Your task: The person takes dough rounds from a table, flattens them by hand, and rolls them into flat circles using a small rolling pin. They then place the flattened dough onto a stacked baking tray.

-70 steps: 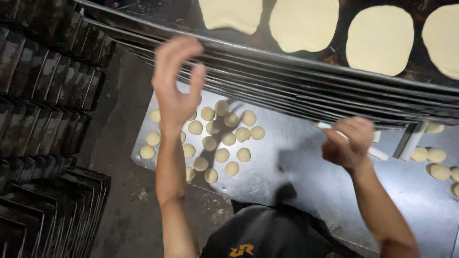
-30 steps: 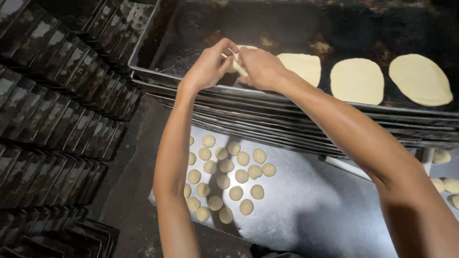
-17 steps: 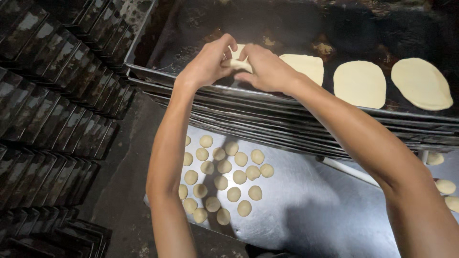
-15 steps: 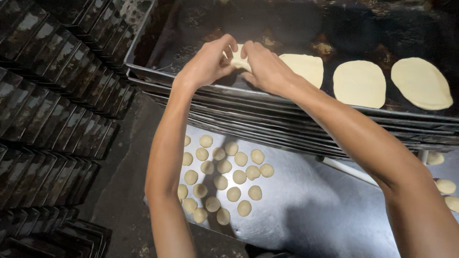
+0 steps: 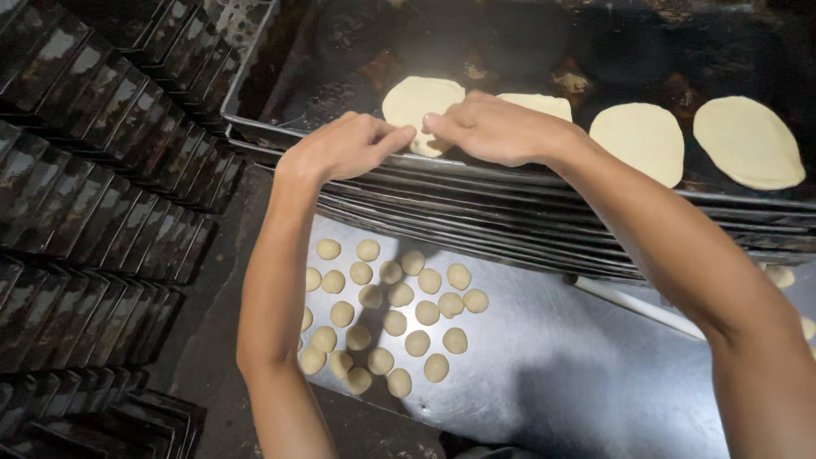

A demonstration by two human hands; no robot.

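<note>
A: Take the steel table (image 5: 544,374) as the fixed mark. What lies nearest?

B: On its left part, a cluster of small round dough balls (image 5: 395,310), set close in loose rows, some touching. A few more balls (image 5: 778,276) sit at the table's right edge. A thin pale stick (image 5: 633,302) lies slantwise on the table, right of the cluster.

A: And left of the table?

B: Stacks of dark loaf tins (image 5: 93,212), leaning in rows, running from the near corner to the far one.

A: Above the table?

B: A stack of flat baking trays (image 5: 476,208) overhangs its far part. The top tray (image 5: 331,59) is dark and stained, and four flattened dough rounds lie on it in a row.

A: Where are the hands?

B: Both are raised over the table, at the near rim of the top tray. The left hand (image 5: 344,144) and the right hand (image 5: 493,127) meet fingertip to fingertip at the near edge of the leftmost dough round (image 5: 421,98).

A: Gripping it?

B: The fingers of each hand are drawn together and touch that round's near edge. Whether they pinch it or merely press it, I cannot tell.

A: And the rest of the row?

B: The second round (image 5: 544,104) shows just behind the right hand. The third round (image 5: 637,140) and fourth round (image 5: 748,153) lie further right, apart from one another.
</note>
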